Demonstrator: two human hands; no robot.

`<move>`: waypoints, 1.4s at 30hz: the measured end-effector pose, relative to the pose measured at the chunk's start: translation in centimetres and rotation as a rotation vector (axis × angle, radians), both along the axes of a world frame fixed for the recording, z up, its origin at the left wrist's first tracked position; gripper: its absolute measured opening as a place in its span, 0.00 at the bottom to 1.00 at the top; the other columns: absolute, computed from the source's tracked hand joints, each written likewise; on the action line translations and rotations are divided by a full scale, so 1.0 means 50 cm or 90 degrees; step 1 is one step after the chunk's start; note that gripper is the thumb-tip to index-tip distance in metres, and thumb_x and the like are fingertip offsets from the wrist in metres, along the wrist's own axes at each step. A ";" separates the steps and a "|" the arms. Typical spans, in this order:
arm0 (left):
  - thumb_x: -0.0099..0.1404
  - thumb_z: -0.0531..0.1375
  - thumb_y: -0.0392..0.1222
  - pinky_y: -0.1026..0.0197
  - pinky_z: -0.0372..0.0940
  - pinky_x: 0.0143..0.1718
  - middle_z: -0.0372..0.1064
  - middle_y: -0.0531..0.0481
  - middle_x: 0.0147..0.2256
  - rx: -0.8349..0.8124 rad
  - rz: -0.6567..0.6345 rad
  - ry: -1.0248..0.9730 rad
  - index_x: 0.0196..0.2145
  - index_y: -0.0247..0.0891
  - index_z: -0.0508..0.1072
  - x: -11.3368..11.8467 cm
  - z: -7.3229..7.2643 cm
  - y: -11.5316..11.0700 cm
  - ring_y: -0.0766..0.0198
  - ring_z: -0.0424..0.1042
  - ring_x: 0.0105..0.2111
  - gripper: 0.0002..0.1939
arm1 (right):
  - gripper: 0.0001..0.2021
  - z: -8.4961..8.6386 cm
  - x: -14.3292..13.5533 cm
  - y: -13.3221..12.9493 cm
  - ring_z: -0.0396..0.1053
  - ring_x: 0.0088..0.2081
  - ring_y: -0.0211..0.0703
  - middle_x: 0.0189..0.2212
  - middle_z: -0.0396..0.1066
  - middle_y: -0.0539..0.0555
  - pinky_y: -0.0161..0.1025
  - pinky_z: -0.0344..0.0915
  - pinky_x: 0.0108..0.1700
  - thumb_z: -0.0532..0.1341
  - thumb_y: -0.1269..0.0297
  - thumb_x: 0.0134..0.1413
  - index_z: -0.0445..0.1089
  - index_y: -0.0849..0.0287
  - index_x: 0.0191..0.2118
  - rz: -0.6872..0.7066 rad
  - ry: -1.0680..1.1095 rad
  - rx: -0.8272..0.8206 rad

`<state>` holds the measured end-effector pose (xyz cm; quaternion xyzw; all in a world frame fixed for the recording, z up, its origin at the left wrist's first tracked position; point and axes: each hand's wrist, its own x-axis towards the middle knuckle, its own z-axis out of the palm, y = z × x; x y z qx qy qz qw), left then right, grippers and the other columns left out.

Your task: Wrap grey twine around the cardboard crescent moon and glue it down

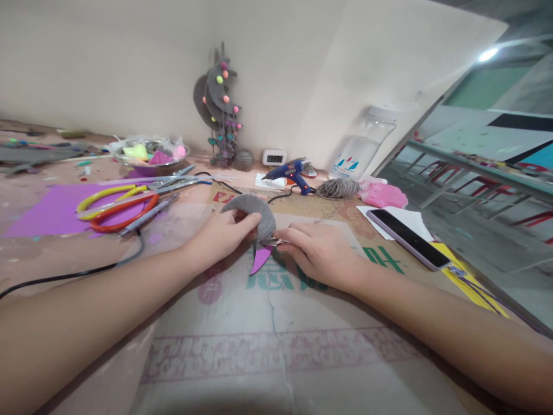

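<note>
My left hand (pixel 231 233) is closed around a crescent (pixel 262 216) wrapped in grey yarn, thumb on its face and fingers behind. From the crescent's lower end sticks out a bare purple pointed tip (pixel 261 259). In my right hand (pixel 317 251) is a small pair of scissors (pixel 273 242); only the metal blades show, and the fingers hide the handles. The blades touch or nearly touch the crescent where the grey wrapping meets the purple. Both hands are just above a cardboard sheet (pixel 276 351) with printed patterns.
Behind the hands lie a blue glue gun (pixel 290 173), a yarn bundle (pixel 337 188) and a small clock (pixel 274 157). At left are large scissors (pixel 116 207), purple sheet (pixel 47 210) and a bowl (pixel 151 167). A phone (pixel 408 237) and water bottle (pixel 362 141) are right. A crescent ornament (pixel 220 98) hangs behind.
</note>
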<state>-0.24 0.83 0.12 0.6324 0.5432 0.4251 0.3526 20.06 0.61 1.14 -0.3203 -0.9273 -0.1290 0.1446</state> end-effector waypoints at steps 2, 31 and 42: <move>0.58 0.53 0.50 0.63 0.62 0.32 0.71 0.50 0.23 0.005 -0.022 0.010 0.25 0.38 0.73 0.000 -0.001 0.001 0.61 0.69 0.28 0.15 | 0.14 -0.001 0.000 0.001 0.64 0.27 0.36 0.27 0.70 0.51 0.34 0.50 0.28 0.49 0.59 0.62 0.69 0.58 0.40 0.008 0.001 0.009; 0.57 0.53 0.53 0.62 0.63 0.32 0.70 0.50 0.21 0.002 -0.028 0.002 0.22 0.38 0.71 -0.002 -0.009 0.001 0.61 0.68 0.27 0.17 | 0.14 0.005 0.000 -0.006 0.64 0.27 0.36 0.26 0.68 0.51 0.35 0.50 0.27 0.49 0.62 0.62 0.69 0.60 0.41 0.034 -0.018 0.015; 0.56 0.54 0.51 0.62 0.63 0.32 0.71 0.50 0.22 -0.012 -0.012 0.009 0.24 0.38 0.73 0.002 -0.003 -0.003 0.60 0.69 0.28 0.15 | 0.15 0.004 0.000 -0.006 0.59 0.25 0.35 0.24 0.66 0.51 0.36 0.46 0.26 0.47 0.61 0.63 0.70 0.60 0.40 0.056 -0.058 0.064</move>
